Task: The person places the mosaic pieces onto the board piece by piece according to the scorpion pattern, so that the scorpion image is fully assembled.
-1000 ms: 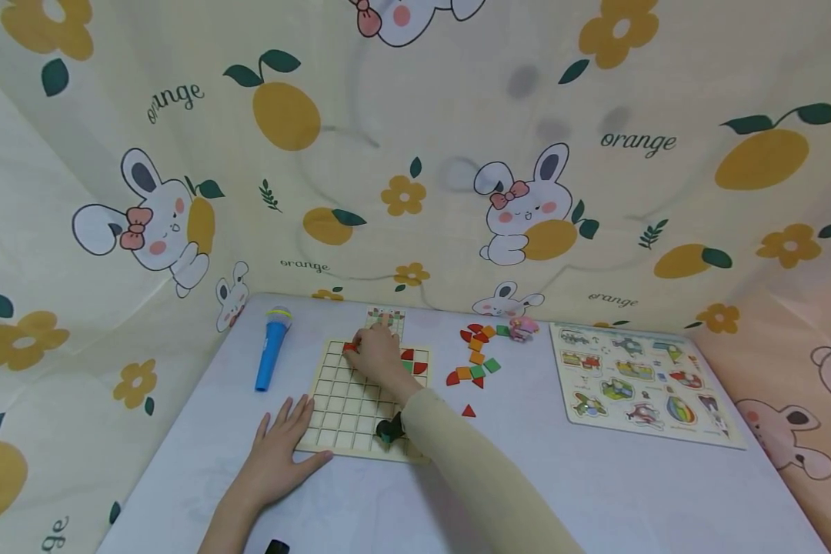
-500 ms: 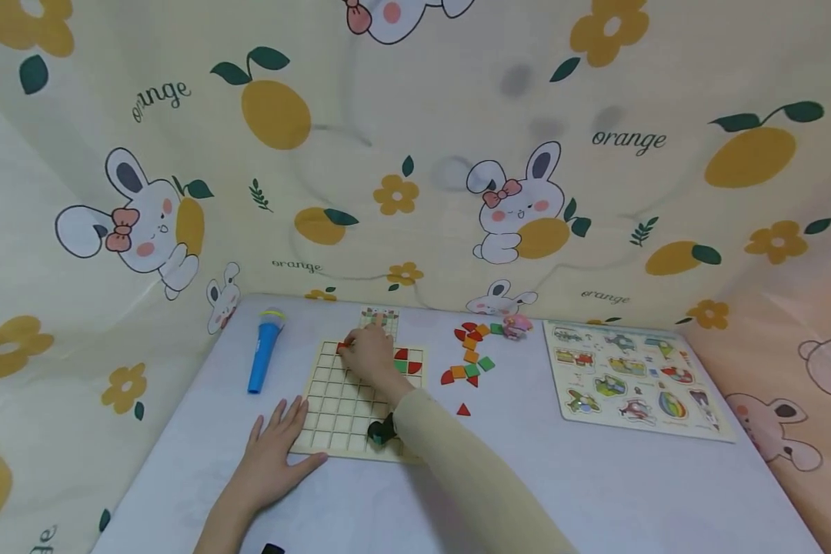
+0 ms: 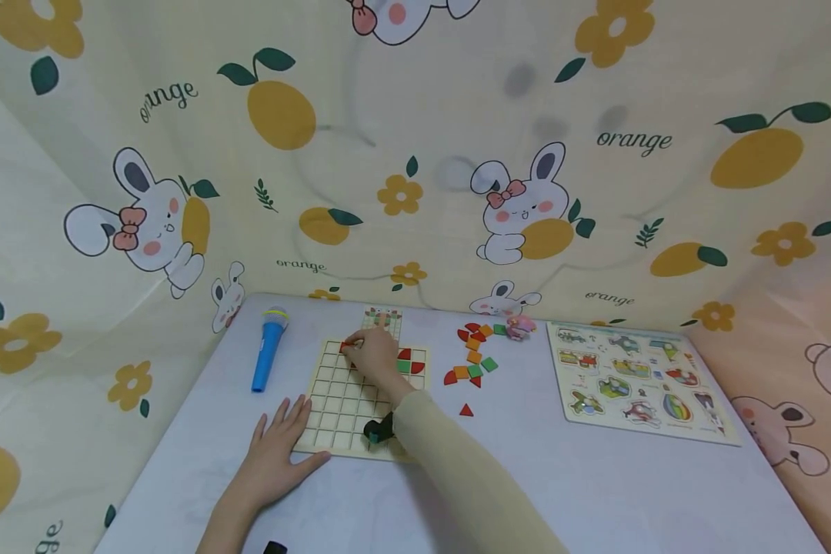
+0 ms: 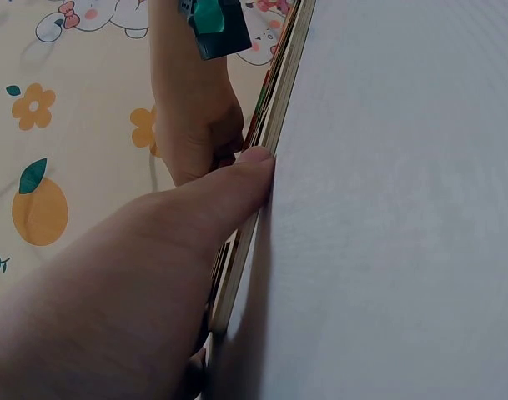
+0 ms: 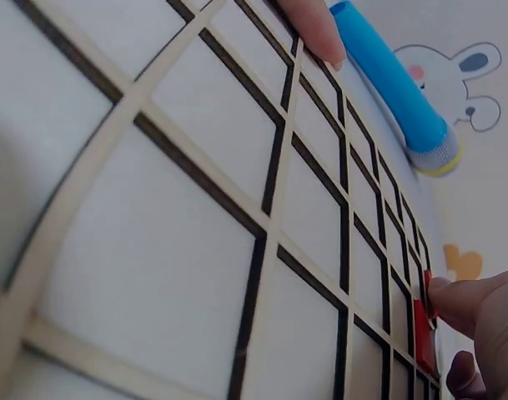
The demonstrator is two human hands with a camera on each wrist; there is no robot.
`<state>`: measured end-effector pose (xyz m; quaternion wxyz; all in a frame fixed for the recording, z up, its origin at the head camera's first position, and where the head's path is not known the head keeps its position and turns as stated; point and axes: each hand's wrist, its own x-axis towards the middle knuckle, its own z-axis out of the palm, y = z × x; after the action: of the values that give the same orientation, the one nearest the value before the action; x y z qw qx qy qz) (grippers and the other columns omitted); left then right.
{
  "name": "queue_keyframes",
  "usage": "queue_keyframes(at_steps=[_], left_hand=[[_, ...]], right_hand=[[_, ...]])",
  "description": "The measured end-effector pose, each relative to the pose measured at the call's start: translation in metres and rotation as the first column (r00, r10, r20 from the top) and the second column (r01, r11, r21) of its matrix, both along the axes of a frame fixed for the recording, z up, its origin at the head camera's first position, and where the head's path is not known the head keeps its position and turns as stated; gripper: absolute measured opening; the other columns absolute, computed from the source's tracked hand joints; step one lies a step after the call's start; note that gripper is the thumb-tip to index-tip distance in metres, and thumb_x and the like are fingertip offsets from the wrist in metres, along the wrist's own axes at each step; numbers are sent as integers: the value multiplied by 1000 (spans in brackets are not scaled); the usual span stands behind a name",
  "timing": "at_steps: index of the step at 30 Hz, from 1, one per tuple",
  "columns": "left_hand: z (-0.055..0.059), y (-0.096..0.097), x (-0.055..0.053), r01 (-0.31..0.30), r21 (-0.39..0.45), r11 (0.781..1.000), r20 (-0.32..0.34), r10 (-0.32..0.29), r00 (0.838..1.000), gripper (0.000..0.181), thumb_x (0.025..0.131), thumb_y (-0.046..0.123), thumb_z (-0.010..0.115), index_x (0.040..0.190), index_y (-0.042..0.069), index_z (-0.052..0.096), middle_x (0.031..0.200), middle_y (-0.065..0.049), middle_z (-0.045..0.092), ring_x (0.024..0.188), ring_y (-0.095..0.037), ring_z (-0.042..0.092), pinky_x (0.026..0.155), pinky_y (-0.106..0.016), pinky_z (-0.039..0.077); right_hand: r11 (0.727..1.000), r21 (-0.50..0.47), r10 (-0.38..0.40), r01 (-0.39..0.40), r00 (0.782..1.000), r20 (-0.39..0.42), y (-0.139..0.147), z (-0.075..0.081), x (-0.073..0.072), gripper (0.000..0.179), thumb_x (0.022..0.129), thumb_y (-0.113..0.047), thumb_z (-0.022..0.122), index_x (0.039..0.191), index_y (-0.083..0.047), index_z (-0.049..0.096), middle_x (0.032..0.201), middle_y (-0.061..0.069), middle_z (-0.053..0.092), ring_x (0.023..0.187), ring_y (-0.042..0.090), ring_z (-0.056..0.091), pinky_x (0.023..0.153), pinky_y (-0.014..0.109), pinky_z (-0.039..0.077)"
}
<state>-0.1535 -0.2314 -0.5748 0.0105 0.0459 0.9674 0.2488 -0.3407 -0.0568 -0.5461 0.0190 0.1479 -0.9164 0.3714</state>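
Observation:
A pale wooden board (image 3: pixel 332 400) with a raised square grid lies on the table. At its far left corner my right hand (image 3: pixel 372 355) pinches a small red piece (image 3: pixel 344 348) between thumb and fingers, down at the cells. The right wrist view shows the thumb on that piece, with another red piece (image 5: pixel 422 333) beside it in the grid. Red and green pieces (image 3: pixel 404 366) fill cells at the far right corner, partly behind the hand. My left hand (image 3: pixel 270 454) lies with spread fingers along the board's near left edge; its thumb (image 4: pixel 237 187) touches the rim.
Loose red, orange and green pieces (image 3: pixel 474 357) lie right of the board, near a pink figurine (image 3: pixel 521 327). Behind the board is a patterned card (image 3: pixel 384 316). A blue toy microphone (image 3: pixel 268 350) stands left; a picture puzzle board (image 3: pixel 630 381) lies right. Patterned cloth encloses the table.
The right hand stays at the far left corner with the red piece, its wrist shifting slightly. The left hand keeps its place; the head view sways a little.

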Motion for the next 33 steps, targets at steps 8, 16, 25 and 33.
queue_keyframes(at_steps=[8,16,25,33], left_hand=[[3,0,1,0,0,1000,20,0,1000,107,92,70,68,166,4,30,173,-18,27,162,-47,13,126,-72,3],[5,1,1,3,3,1000,28,-3,1000,107,92,71,68,166,4,30,173,-17,26,162,-46,12,126,-72,2],[7,-1,2,4,-5,1000,15,-4,1000,106,92,70,68,166,4,30,173,-17,27,162,-47,14,126,-72,3],[3,0,1,0,-2,1000,9,0,1000,106,92,68,70,166,4,30,173,-17,26,162,-46,14,127,-71,3]], right_hand=[[1000,-3,-19,19,1000,-16,-1,-1,3,14,98,-28,78,104,-18,85,86,-1,76,84,19,67,93,52,49],[999,14,-45,46,998,-35,-3,-7,4,16,98,-33,77,103,-20,85,92,3,72,99,28,64,96,53,45],[998,29,-62,64,996,-63,-7,-12,4,20,95,-39,81,108,-24,86,105,10,69,107,31,62,95,52,45],[996,35,-84,86,996,-40,-7,-10,6,17,95,-34,78,105,-23,85,105,6,69,110,31,62,99,52,45]])
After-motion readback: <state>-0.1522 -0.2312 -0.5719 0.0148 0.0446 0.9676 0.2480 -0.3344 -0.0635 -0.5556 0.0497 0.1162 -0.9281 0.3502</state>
